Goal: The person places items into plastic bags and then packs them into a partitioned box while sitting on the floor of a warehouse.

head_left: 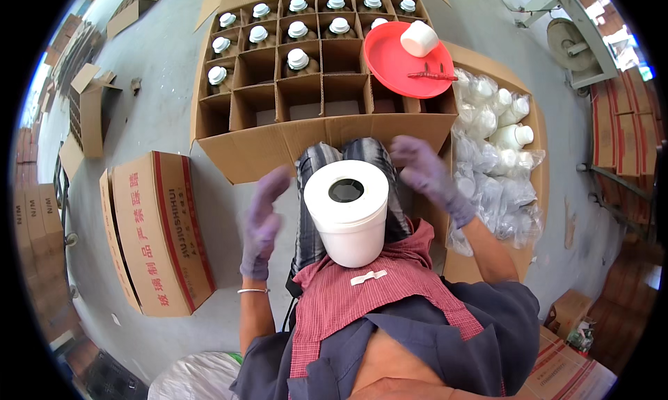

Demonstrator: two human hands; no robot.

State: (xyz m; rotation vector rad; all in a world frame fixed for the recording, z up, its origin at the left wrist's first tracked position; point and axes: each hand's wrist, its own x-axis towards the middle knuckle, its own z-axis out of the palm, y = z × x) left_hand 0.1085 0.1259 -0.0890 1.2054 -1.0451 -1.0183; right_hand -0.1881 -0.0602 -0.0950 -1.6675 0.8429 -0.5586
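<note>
Left hand (263, 222), right hand (431, 174) (purple-gloved): fingers (280, 182) loosely extended, flanking white container (348, 222).

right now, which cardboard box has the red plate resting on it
The divided box directly ahead; it alone here shows rows of standing white-capped bottles.

The striped-trousered lap (306, 226) bears a white container (351, 243). The grey floor (163, 97) supports, at left, a red-printed carton (156, 233) and, farther off, an open carton (90, 118).
</note>
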